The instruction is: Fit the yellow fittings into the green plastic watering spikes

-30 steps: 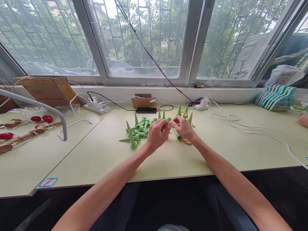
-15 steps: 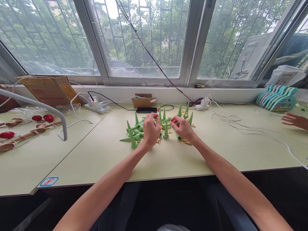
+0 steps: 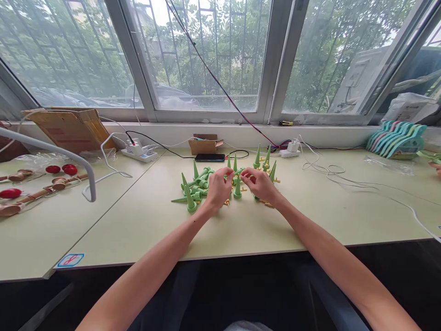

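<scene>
A heap of green plastic cones (image 3: 196,186) lies on the pale green table (image 3: 241,225), with small yellow parts (image 3: 267,202) scattered among them. Several cones stand upright, one of them (image 3: 237,188) between my hands. My left hand (image 3: 217,188) and my right hand (image 3: 261,184) hover close together over the heap, fingers curled and pinching, their fingertips nearly meeting above the upright cone. My left hand pinches a green cone piece; what my right fingers hold is too small to make out.
A black phone (image 3: 209,157), a small cardboard box (image 3: 204,145) and a power strip (image 3: 138,151) with cables lie behind the heap. Red-and-wood toys (image 3: 51,177) sit at left, teal hangers (image 3: 396,140) at right. Another person's fingertips (image 3: 437,169) show at the right edge.
My left hand reached left into the heap and came back toward my right hand. An upright cone now stands between them. The other person's hand at right has drawn back to the edge.
</scene>
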The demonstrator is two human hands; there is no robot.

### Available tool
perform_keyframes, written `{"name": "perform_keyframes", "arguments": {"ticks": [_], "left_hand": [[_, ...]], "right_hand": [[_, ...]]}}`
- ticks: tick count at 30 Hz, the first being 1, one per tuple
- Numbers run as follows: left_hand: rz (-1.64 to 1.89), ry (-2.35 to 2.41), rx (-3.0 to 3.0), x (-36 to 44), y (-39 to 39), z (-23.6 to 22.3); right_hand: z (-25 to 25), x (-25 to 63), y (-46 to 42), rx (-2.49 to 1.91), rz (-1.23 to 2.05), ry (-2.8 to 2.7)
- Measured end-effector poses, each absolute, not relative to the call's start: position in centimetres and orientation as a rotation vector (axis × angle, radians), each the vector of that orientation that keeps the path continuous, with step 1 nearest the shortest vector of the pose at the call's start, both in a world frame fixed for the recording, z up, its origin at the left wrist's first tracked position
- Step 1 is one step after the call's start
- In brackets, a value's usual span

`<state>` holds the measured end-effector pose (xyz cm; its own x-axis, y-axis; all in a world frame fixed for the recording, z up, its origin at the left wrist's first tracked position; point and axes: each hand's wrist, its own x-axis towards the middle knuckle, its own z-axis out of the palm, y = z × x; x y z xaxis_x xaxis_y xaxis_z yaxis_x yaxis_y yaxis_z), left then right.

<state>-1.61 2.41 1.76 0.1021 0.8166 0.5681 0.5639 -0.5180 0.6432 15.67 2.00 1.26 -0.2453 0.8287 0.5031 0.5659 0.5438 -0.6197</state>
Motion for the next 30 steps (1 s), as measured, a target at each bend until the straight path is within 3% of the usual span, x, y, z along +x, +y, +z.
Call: {"name": "perform_keyframes", "arguments": {"ticks": [30], "left_hand": [[1.220,1.322,2.212,-1.43,2.24,1.52]], "right_hand": [[1.31,15.45,1.83,-1.081,0.409,-1.977]]}}
